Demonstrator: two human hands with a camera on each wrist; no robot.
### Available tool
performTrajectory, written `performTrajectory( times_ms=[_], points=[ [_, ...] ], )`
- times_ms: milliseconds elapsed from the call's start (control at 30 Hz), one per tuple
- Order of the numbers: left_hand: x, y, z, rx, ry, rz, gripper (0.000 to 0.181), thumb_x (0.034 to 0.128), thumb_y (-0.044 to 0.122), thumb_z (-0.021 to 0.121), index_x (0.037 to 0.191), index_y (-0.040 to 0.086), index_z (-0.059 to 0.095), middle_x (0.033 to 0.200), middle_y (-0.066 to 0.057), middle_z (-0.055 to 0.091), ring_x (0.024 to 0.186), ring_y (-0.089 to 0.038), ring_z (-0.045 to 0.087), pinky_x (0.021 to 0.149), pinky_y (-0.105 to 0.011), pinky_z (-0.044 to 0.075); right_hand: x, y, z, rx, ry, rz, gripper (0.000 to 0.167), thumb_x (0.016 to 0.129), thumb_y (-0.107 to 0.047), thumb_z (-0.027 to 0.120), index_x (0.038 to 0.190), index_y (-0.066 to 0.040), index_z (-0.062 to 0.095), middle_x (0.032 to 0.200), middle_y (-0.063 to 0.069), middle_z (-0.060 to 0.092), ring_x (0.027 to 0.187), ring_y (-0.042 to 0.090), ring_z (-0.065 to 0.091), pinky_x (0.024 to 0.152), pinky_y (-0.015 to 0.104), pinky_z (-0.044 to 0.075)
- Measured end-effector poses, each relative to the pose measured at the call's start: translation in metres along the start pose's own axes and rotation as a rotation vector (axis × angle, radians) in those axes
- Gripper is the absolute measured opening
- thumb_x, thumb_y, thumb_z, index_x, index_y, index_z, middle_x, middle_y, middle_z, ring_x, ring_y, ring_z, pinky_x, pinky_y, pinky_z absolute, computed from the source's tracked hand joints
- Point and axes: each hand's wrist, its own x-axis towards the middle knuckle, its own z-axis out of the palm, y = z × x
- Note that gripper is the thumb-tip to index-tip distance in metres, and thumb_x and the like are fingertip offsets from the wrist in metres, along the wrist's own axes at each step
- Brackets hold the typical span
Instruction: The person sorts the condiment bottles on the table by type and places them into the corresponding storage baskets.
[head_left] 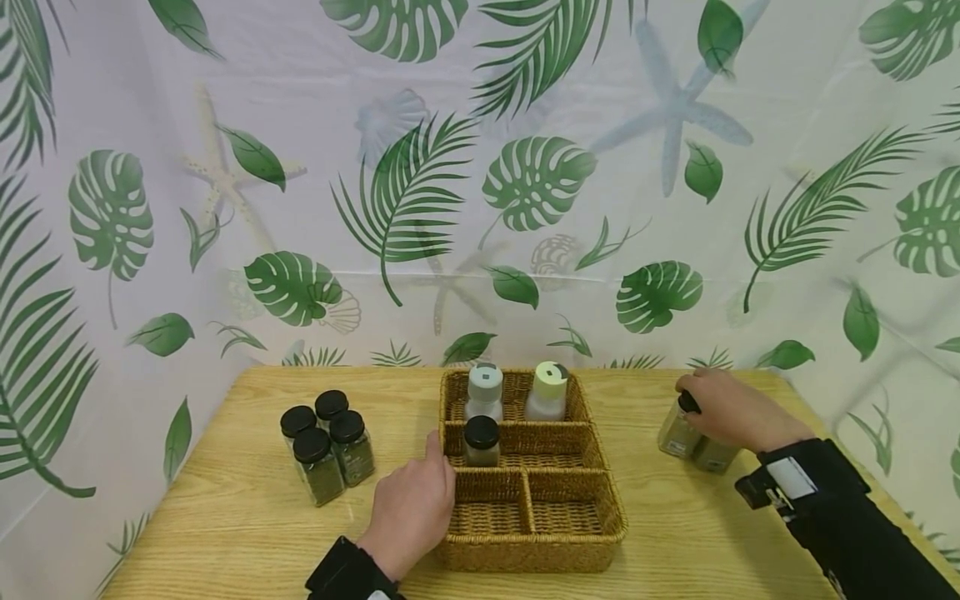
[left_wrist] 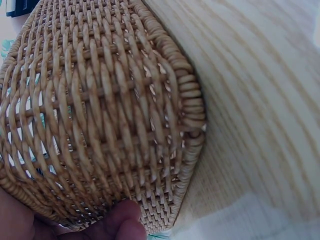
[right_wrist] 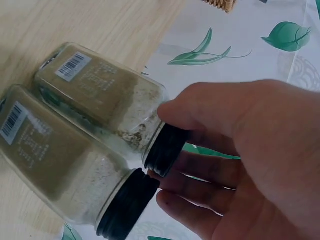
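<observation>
Noting first the back edge of the table [head_left: 405, 412] against a leaf-printed cloth [head_left: 480, 225], with the far wall of the wicker basket [head_left: 528, 557] close to that edge. Logging bare wood on both sides of the basket: one strip on the left as far as the four black-lidded jars [head_left: 354, 460], another on the right as far as the two jars of tan powder [head_left: 677, 435]. Logging further wood between this pair and the right table edge, and to the left of the four.

Pinching the left tan-powder jar by its black lid [right_wrist: 167, 147] between thumb and fingers of the right hand [head_left: 727, 408]; cannot tell whether lifted off the wood. Seeing its neighbor side by side with it, just beside the fingertips, with a barcode label [right_wrist: 73, 66] on each. Resting the left hand [head_left: 412, 504] at the basket's left side, index finger extended forward, fingertips against the outer weave; cannot tell whether gripping the rim.

Counting two white bottles in the basket's back compartment, upright and apart: one with a pale blue cap [head_left: 486, 377] at left, one with a pale yellow cap [head_left: 551, 377] at right. Finding a single black-capped jar [head_left: 482, 450] at the left end of the middle compartment. Seeing the front row split in two by a woven divider [head_left: 528, 500], floor weave in view on both sides. Recording the left group as square glass jars, upright and close together, with dark greenish contents in the nearer two.
</observation>
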Motion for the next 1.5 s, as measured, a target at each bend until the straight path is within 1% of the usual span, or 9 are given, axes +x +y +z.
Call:
performTrajectory(
  times_ms=[167,267,367,500,600,800,933,1300,1500],
  points=[
    [0.000,0.000,0.000,-0.006,0.001,0.013,0.049,0.1099,0.023,0.037,0.149,-0.007,0.041,0.043,0.002,0.035,0.036,-0.014,0.022,0.043,-0.029,0.013,0.000,0.002,0.001,0.018,-0.009,0.006,0.027,0.088,-0.007,0.075,0.110,0.006,0.067,0.094,0.015,0.063,0.080,0.025,0.062,0.066,0.039,0.051],
    [0.000,0.000,0.001,-0.007,0.006,0.019,0.049,0.1098,0.023,0.038,0.149,-0.007,0.041,0.044,0.002,0.035,0.035,-0.014,0.023,0.042,-0.029,0.013,0.000,0.002,0.001,0.027,-0.001,0.006,0.026,0.087,-0.008,0.076,0.108,0.005,0.067,0.093,0.012,0.063,0.078,0.022,0.061,0.065,0.037,0.050],
    [0.000,-0.001,0.002,-0.002,0.013,0.021,0.049,0.1098,0.023,0.038,0.148,-0.008,0.041,0.044,0.002,0.035,0.035,-0.014,0.024,0.042,-0.029,0.013,0.000,0.001,0.000,0.025,0.014,0.004,0.027,0.087,-0.010,0.077,0.108,0.005,0.068,0.093,0.013,0.063,0.079,0.022,0.062,0.066,0.038,0.052],
    [0.000,-0.001,0.002,0.013,0.024,0.024,0.049,0.1098,0.023,0.038,0.148,-0.008,0.042,0.043,0.002,0.034,0.035,-0.014,0.023,0.042,-0.028,0.013,0.001,-0.002,-0.006,0.012,0.034,0.001,0.030,0.086,-0.010,0.077,0.108,0.007,0.067,0.094,0.014,0.063,0.079,0.023,0.061,0.065,0.038,0.052],
    [-0.001,-0.001,0.002,0.025,0.031,0.031,0.048,0.1097,0.022,0.039,0.147,-0.008,0.043,0.043,0.003,0.034,0.035,-0.014,0.022,0.042,-0.028,0.013,-0.002,-0.007,-0.012,-0.011,0.056,-0.008,0.032,0.085,-0.011,0.079,0.109,0.007,0.067,0.094,0.015,0.063,0.079,0.023,0.061,0.065,0.036,0.051],
    [-0.002,-0.001,0.001,0.041,0.046,0.050,0.047,0.1099,0.022,0.039,0.147,-0.008,0.044,0.043,0.003,0.032,0.036,-0.013,0.019,0.043,-0.027,0.011,-0.008,-0.017,-0.025,-0.056,0.090,-0.032,0.037,0.084,-0.013,0.080,0.113,0.006,0.067,0.098,0.016,0.064,0.082,0.025,0.061,0.065,0.037,0.051],
    [-0.002,0.000,0.002,0.047,0.062,0.055,0.047,0.1098,0.021,0.040,0.146,-0.008,0.044,0.043,0.003,0.032,0.035,-0.013,0.020,0.042,-0.027,0.012,-0.011,-0.027,-0.034,-0.072,0.104,-0.045,0.039,0.084,-0.014,0.079,0.116,0.005,0.067,0.101,0.017,0.065,0.086,0.027,0.063,0.067,0.039,0.053],
    [-0.001,-0.001,0.002,0.060,0.082,0.067,0.046,0.1092,0.021,0.041,0.144,-0.009,0.046,0.043,0.004,0.031,0.034,-0.012,0.020,0.041,-0.026,0.011,-0.012,-0.066,-0.061,-0.091,0.163,-0.117,0.038,0.082,-0.014,0.078,0.115,0.002,0.069,0.097,0.010,0.064,0.085,0.022,0.061,0.069,0.036,0.054],
    [0.000,0.000,0.003,0.048,0.054,0.044,0.047,0.1096,0.022,0.040,0.145,-0.008,0.045,0.043,0.002,0.034,0.034,-0.014,0.024,0.040,-0.027,0.013,-0.010,-0.086,-0.068,-0.081,0.200,-0.178,0.040,0.082,-0.015,0.080,0.117,0.000,0.069,0.098,0.008,0.065,0.088,0.022,0.062,0.070,0.036,0.055]
  ],
)
